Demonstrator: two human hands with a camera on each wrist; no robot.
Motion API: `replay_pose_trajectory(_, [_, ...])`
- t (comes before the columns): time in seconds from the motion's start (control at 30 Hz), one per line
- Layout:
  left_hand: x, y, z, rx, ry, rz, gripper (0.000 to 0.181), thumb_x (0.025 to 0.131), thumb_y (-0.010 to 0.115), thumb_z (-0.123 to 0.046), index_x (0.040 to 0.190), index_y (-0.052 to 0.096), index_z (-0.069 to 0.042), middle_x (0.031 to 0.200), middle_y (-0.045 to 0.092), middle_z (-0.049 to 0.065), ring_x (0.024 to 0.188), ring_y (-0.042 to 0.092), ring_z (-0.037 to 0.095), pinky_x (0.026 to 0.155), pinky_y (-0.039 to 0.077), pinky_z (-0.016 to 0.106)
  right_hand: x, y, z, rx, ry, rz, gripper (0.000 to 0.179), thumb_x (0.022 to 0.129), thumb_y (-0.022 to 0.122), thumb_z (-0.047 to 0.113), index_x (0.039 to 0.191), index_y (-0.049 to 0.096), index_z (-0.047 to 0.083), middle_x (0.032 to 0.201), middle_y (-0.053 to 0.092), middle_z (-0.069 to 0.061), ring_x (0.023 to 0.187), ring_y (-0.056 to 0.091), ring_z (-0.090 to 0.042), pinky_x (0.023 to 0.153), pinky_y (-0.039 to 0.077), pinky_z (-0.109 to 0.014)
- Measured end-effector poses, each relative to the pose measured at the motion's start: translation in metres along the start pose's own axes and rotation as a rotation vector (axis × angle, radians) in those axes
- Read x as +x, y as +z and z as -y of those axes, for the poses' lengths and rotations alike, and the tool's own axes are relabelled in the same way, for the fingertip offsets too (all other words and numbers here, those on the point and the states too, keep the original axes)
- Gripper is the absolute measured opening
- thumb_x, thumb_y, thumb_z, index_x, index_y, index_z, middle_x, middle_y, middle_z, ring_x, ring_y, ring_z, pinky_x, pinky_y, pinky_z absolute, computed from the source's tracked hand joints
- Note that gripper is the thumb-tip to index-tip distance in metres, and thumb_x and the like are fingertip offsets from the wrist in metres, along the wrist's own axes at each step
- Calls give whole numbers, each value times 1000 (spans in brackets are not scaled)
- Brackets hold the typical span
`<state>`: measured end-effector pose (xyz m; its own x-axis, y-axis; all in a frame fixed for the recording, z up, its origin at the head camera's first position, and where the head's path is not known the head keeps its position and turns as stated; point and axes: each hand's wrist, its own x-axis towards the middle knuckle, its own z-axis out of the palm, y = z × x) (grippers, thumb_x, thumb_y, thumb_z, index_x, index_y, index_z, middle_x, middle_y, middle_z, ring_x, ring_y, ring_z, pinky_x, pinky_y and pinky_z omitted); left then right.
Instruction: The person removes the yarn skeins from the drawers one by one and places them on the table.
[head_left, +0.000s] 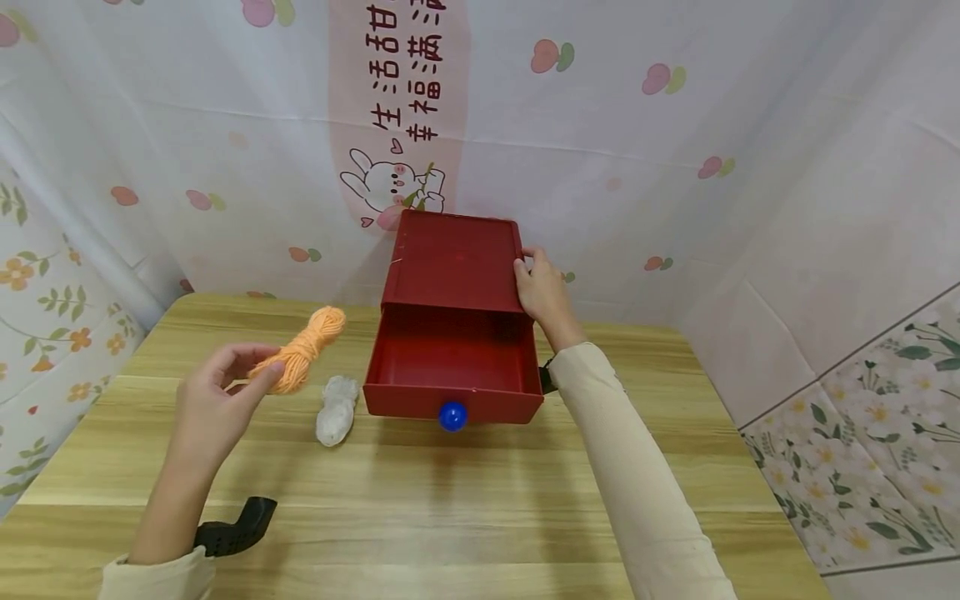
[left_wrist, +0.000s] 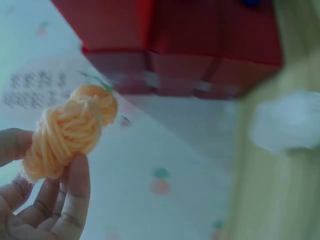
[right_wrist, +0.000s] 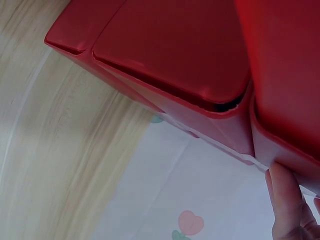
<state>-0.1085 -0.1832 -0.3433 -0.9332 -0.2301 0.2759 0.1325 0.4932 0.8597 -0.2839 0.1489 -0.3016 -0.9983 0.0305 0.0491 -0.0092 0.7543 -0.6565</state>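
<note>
Between thumb and fingers, my left hand (head_left: 225,392) pinches a small skein of orange yarn (head_left: 306,350), held up left of the red drawer unit (head_left: 457,258). The left wrist view shows the yarn (left_wrist: 67,132) at the fingertips. My right hand (head_left: 546,292) holds the unit's right side near the top, with a thumb (right_wrist: 286,192) against the red wall in the right wrist view. The top drawer (head_left: 453,402) is pulled out toward me, its inside bare, with a round blue knob (head_left: 452,416) on its front.
A white skein (head_left: 337,410) lies on the wooden table (head_left: 360,525), left of the drawer. Behind the unit hangs a patterned curtain (head_left: 600,142). Black wrist mounts show beside both arms, the left mount (head_left: 238,527) near the front.
</note>
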Motion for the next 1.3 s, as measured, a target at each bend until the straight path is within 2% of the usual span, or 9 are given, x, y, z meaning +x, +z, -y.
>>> replay_pose_trajectory(0.13, [-3,2,25,18,-83,-10,35,89,63,-27,111,60,0,88,51,-31,78,51,-12,64,44,5,0,0,0,5,10,6,48,101,32,35,144,29,14,123,55,-16,101,58,-28,87,48,-42])
replay_pose_trajectory(0.3, [-4,8,49,-32,-155,-21,35,89,63,-23,110,58,5,78,53,-31,63,57,-10,57,49,12,0,0,1,13,11,5,47,101,33,35,144,30,15,121,56,-16,98,59,-28,85,48,-43])
replay_pose_trajectory(0.43, [-3,12,64,-72,-225,-13,36,89,63,-20,111,56,8,75,52,-31,63,57,-10,57,50,14,0,-1,0,9,9,0,47,101,33,35,143,30,15,121,56,-16,99,59,-28,85,48,-43])
replay_pose_trajectory(0.57, [-4,16,74,-27,-294,2,35,88,63,-19,111,57,6,74,53,-25,64,54,-11,58,50,14,1,0,0,4,1,-3,48,101,32,35,143,30,14,121,56,-17,101,58,-29,87,47,-43])
replay_pose_trajectory(0.7, [-4,19,84,13,-340,81,35,89,61,-18,112,55,8,82,60,-5,63,54,-9,59,51,17,0,0,0,4,-12,-11,47,101,33,34,143,31,12,119,57,-18,101,58,-30,88,47,-44])
replay_pose_trajectory(0.8, [-3,22,89,31,-363,170,36,90,59,-17,114,52,9,89,62,7,62,57,-5,61,52,21,0,0,1,4,-14,-17,47,101,34,33,142,31,11,119,57,-18,103,58,-30,89,46,-44])
replay_pose_trajectory(0.93, [-1,24,95,103,-371,266,36,90,59,-17,112,51,11,87,63,12,63,58,4,58,50,23,0,-1,1,6,-11,-16,48,101,34,34,143,31,11,122,56,-18,105,57,-30,91,46,-44])
replay_pose_trajectory(1.03, [-1,28,99,139,-372,312,33,89,60,-14,106,52,12,83,61,14,62,57,10,55,48,24,0,0,0,10,-9,-12,48,101,34,34,143,31,11,122,56,-18,105,57,-30,90,46,-44])
replay_pose_trajectory(1.3, [0,33,107,84,-418,385,31,89,58,-9,106,47,14,81,55,13,66,57,12,59,53,26,-1,0,0,11,-18,-14,48,101,34,34,143,31,11,121,57,-18,102,58,-30,89,47,-44])
